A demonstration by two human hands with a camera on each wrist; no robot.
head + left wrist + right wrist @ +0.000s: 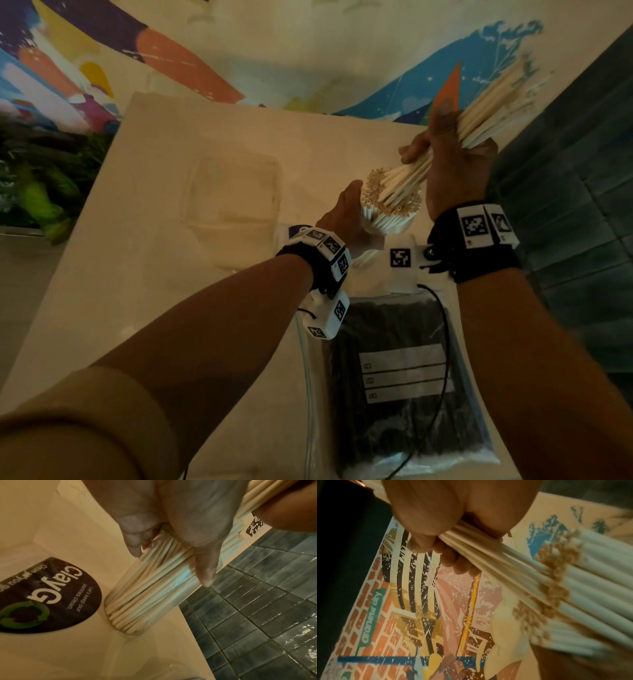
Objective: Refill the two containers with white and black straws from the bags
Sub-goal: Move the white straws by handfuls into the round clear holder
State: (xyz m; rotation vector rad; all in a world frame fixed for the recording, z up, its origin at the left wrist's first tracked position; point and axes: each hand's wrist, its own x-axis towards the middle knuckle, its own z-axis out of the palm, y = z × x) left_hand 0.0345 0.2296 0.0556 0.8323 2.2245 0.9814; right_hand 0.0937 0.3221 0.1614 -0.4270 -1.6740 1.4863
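Observation:
My left hand (pixel 346 212) grips a clear round container (pixel 118 605) packed with upright white straws (pixel 380 219), held just above the counter. My right hand (pixel 452 164) grips a slanted bundle of white straws (pixel 489 102); the bundle's lower ends touch the tops of the straws in the container. The left wrist view has my left hand (pixel 171 563) wrapped round the container's wall. In the right wrist view my right hand (pixel 441 553) squeezes the bundle (pixel 479 550), with the packed straw tops (pixel 556 588) beyond. A clear bag of black straws (pixel 394 377) lies near me.
A flattened clear bag (pixel 233 192) lies on the pale counter (pixel 137 274). A dark round sticker (pixel 42 595) is on the counter by the container. Dark blue tiles (pixel 582 205) run along the right edge. A painted mural wall (pixel 239 51) and green plants (pixel 41 185) stand behind.

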